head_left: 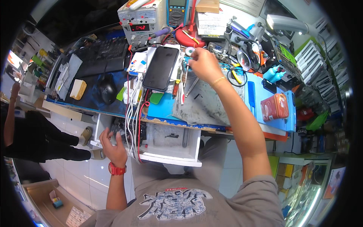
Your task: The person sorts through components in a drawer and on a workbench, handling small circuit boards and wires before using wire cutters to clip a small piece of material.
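My right hand (206, 66) reaches over the cluttered bench, its fingers pinched at the upper end of a slim tool (186, 69) whose kind is too small to tell. Just left of it lies a black smartphone (161, 69), screen up, on papers and boxes. Screwdrivers (176, 87) and metal tweezers (192, 87) are between the phone and a grey work mat (211, 106). My left hand (114, 148) is held low with fingers apart and nothing in it, beside the front of a pulled-out white drawer (177, 160). Dark parts and a small black piece lie in the drawer.
A bundle of white and red cables (133, 125) hangs over the bench edge into the drawer. Behind stand a power supply (141, 26) and a multimeter (177, 15). A keyboard (102, 56) and mouse (106, 90) are left; a reddish tub (274, 107) is right. Another person (38, 132) stands left.
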Demonstrator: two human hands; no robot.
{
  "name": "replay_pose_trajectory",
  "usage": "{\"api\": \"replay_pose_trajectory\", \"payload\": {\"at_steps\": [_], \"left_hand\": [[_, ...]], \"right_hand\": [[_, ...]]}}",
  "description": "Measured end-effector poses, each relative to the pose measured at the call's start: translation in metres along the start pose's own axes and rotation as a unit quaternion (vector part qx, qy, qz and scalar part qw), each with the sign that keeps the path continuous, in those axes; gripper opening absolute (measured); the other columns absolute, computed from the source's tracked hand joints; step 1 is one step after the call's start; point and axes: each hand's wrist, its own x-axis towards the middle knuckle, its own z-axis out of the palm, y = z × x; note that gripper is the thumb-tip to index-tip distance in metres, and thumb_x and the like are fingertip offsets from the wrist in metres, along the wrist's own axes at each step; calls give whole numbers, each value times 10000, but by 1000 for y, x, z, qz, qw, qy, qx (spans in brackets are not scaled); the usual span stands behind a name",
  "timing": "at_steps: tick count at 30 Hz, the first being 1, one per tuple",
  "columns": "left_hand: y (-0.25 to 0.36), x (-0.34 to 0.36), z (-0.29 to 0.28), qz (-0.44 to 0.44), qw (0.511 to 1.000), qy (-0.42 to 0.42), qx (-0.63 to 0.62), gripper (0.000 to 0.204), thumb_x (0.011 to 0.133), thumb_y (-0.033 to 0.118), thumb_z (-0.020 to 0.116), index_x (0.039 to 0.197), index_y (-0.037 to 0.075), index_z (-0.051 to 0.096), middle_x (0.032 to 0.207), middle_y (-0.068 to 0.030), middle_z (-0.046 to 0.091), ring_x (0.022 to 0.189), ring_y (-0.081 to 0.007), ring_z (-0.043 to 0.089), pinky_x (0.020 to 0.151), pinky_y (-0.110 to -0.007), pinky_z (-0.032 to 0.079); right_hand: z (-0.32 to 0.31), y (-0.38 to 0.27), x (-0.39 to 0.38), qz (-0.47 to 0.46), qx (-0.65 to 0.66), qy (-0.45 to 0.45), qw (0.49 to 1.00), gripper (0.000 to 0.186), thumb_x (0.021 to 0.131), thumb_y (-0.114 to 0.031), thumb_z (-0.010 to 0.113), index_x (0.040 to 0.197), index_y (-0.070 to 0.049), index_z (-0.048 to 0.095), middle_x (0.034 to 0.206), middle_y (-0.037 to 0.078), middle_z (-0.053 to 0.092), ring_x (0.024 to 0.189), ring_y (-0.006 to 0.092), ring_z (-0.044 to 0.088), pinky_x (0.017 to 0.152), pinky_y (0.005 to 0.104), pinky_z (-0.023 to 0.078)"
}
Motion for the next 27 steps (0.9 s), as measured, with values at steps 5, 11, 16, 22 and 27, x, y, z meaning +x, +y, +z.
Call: {"api": "replay_pose_trajectory", "payload": {"at_steps": [5,11,16,22,27], "left_hand": [[6,1,-1,-10,1000,-9,-13,444,1002,67,680,1412,-27,539,1329,-157,582,1087,-255,623,999,-392,487],[7,3,-5,-7,1000,-11,-17,414,974,42,700,1367,-12,585,1281,-158,603,1021,-258,657,935,-368,527],[5,1,-14,-2,998,0,-67,402,928,121,765,1288,2,632,1247,-159,644,993,-290,673,879,-398,546],[2,-3,-15,49,999,-4,-2,347,925,61,727,1258,3,648,1192,-161,658,977,-315,671,866,-400,542],[1,-3,-14,52,999,-4,3,330,932,86,725,1245,7,655,1190,-156,659,968,-311,672,855,-404,537]], "right_hand": [[-30,12,-66,-4,-136,-153,979,187,842,-179,749,906,-4,737,967,245,741,968,428,715,890,502,559],[-9,18,-113,-46,-116,-45,991,163,884,-136,757,897,4,676,931,221,695,933,429,681,817,532,532],[-3,14,-125,-80,-202,-12,976,134,911,-98,720,921,-3,626,965,206,672,912,430,661,783,535,514],[-7,15,-130,-63,-184,-23,981,123,919,-92,706,961,4,641,987,224,665,922,436,660,793,526,520],[-2,11,-133,-50,-209,-1,977,139,917,-100,720,959,10,647,982,226,675,903,444,666,769,533,523]]}}
